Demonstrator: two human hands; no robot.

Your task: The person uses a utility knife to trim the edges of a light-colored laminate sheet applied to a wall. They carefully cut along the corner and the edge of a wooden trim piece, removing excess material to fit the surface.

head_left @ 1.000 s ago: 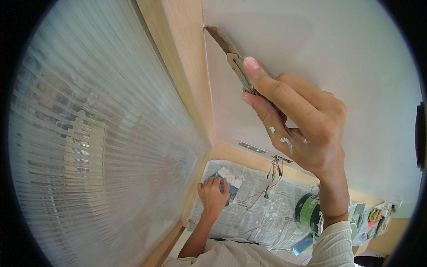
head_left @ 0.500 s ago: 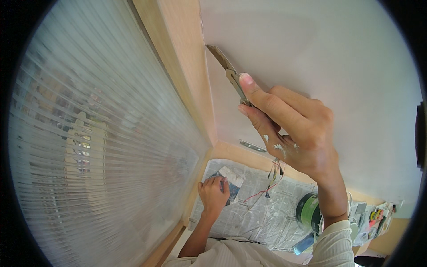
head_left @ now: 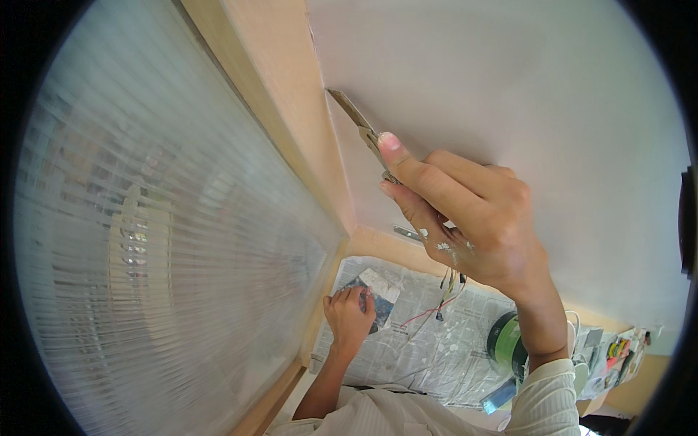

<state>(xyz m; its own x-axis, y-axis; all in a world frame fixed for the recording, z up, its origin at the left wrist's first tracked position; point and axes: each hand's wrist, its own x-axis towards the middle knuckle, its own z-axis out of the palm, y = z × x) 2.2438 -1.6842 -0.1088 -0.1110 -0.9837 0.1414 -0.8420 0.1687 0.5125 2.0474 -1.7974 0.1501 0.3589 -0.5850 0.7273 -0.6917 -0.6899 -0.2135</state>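
Observation:
My right hand (head_left: 480,211) pinches a utility knife (head_left: 352,112) between thumb and fingers. The knife's long blade points up and left, its tip at the seam between the white wall (head_left: 582,145) and the pale wood frame (head_left: 287,80). White specks dot the skin near the thumb. Lower down, my left hand (head_left: 350,316) has its fingers curled over a flat, squarish plate (head_left: 382,286), dark blue-grey with a whitish smeared patch. How the plate is supported underneath is hidden.
A ribbed translucent panel (head_left: 182,291) fills the left side. Newspaper (head_left: 414,349) covers the surface below. Loose wires (head_left: 442,309) hang by a metal strip (head_left: 405,232). A green-and-black tub (head_left: 505,341) stands at right, near assorted small items (head_left: 618,356).
The right hand and knife have shifted slightly down and left in view, the tip sliding lower along the seam. The left hand stays on the plate. The view has shifted slightly.

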